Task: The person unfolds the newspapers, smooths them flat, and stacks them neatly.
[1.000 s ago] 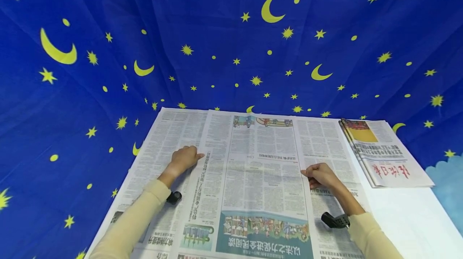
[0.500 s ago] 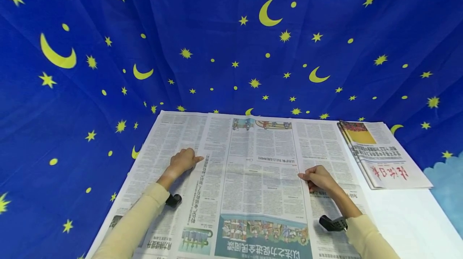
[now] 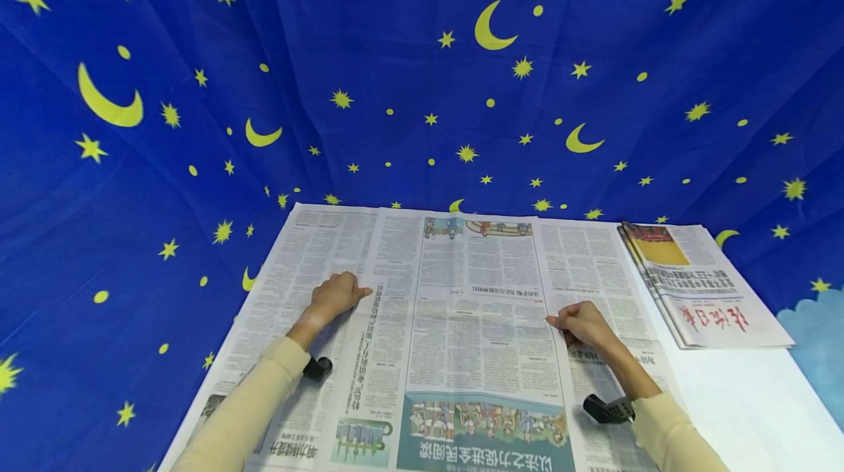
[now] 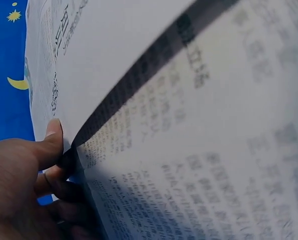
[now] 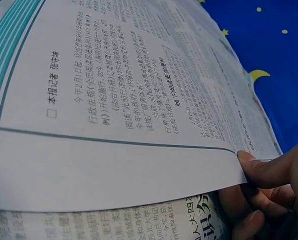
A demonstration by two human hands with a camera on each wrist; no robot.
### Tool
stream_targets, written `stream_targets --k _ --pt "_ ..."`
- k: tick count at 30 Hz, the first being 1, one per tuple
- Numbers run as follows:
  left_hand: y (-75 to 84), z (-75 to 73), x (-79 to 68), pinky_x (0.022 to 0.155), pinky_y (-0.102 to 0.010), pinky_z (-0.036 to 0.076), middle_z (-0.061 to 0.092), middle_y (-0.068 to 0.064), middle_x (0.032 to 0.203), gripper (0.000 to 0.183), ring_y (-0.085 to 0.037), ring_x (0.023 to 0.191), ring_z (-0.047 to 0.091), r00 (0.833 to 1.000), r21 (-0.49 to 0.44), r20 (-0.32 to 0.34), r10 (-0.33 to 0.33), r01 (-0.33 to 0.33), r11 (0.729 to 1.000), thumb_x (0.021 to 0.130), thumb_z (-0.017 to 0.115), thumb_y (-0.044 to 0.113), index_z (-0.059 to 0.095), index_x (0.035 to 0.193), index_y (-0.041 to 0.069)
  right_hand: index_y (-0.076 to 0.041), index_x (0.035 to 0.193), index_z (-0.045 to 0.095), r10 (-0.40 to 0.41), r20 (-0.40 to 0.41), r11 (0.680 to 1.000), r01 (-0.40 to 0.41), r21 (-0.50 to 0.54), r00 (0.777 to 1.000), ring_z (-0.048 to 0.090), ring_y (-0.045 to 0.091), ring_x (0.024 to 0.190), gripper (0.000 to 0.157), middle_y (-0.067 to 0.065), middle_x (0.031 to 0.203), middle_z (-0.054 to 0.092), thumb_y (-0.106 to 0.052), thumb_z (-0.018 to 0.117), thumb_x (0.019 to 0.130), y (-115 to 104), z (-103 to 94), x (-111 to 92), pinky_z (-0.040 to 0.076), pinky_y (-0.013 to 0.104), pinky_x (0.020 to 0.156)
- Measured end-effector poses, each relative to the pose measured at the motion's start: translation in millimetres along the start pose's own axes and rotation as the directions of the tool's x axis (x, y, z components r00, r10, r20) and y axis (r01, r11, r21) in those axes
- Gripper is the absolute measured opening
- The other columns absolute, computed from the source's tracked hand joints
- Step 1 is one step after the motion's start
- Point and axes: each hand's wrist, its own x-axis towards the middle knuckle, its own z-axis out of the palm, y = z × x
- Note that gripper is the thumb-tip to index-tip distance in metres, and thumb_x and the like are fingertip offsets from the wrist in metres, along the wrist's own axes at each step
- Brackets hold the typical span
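A newspaper page [image 3: 475, 340] with a teal illustrated banner lies upside down in the head view, over wider newspaper sheets [image 3: 590, 256]. At its left edge, my left hand [image 3: 335, 295] pinches the paper. My right hand [image 3: 582, 324] pinches the opposite edge, about level with the left. In the left wrist view, the thumb [image 4: 53, 135] lies on top of the page and a dark gap shows under the paper's edge. Seen from the right wrist, the thumb [image 5: 264, 167] presses on the page margin with curled fingers beneath, and the edge stands slightly off the print below.
Folded newspapers [image 3: 712, 296] with red lettering lie stacked at the right on the white table [image 3: 738, 391]. A blue curtain [image 3: 409, 39] with yellow stars and moons hangs behind and to the left. Black wrist cameras [image 3: 606, 407] sit under both forearms.
My right hand has shifted slightly left, and its thumb now reaches over the page's edge. The left hand stays nearly in place. The head view has tilted up slightly.
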Motion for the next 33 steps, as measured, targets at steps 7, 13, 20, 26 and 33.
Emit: stream_targets --k 7,13,20,26,33 --pt "4.7 -4.5 -2.3 0.052 -0.034 0.035 0.046 -0.003 0.058 0.045 -0.018 0.051 0.041 1.000 0.063 0.003 -0.011 0.010 0.998 0.092 0.065 0.045 0.052 0.064 0.011 -0.003 0.072 0.063 -0.012 -0.020 1.000 0.011 -0.013 1.000 0.051 0.011 0.042 0.024 0.001 0.050 0.056 -0.017 0.068 0.090 -0.8 2.2 -0.1 0.037 0.023 0.040" --pt "24.1 -6.4 2.3 0.058 -0.041 0.045 0.056 -0.007 0.067 0.040 -0.023 0.056 0.052 0.999 0.202 -0.040 0.029 -0.020 0.979 0.087 0.070 0.046 0.060 0.081 0.007 -0.005 0.073 0.060 -0.007 0.038 1.000 0.006 0.027 0.999 0.049 0.011 0.045 0.026 0.000 0.052 0.055 -0.021 0.067 0.092 -3.8 -2.5 -1.9 0.041 0.025 0.043" --pt "79.1 11.6 8.9 0.050 -0.029 0.038 0.055 0.002 0.064 0.027 -0.013 0.053 0.048 0.963 0.038 -0.020 0.270 -0.269 0.962 0.090 0.071 0.036 0.058 0.078 0.015 -0.008 0.083 0.050 0.037 0.110 0.994 -0.048 0.099 0.993 0.047 0.011 0.049 0.028 0.000 0.059 0.056 -0.025 0.070 0.090 -5.0 -6.5 -7.0 0.039 0.025 0.047" --pt "142.4 29.1 13.3 0.044 -0.023 0.031 0.061 -0.003 0.063 0.018 -0.007 0.047 0.042 0.877 -0.182 0.104 0.469 -0.447 0.876 0.095 0.065 0.035 0.062 0.086 0.019 -0.010 0.067 0.055 0.035 0.110 0.997 -0.041 0.060 0.993 0.049 0.011 0.050 0.031 -0.001 0.056 0.058 -0.025 0.071 0.090 -2.7 -5.9 -7.7 0.041 0.025 0.048" --pt "209.5 48.6 19.0 0.045 -0.022 0.035 0.069 -0.017 0.077 0.022 -0.026 0.058 0.060 0.772 -0.351 0.214 0.599 -0.511 0.784 0.098 0.061 0.032 0.067 0.094 0.012 -0.007 0.069 0.067 0.084 0.048 0.996 -0.085 0.025 0.995 0.051 0.010 0.050 0.027 -0.002 0.056 0.060 -0.023 0.068 0.091 -5.4 -5.6 -5.8 0.044 0.024 0.049"
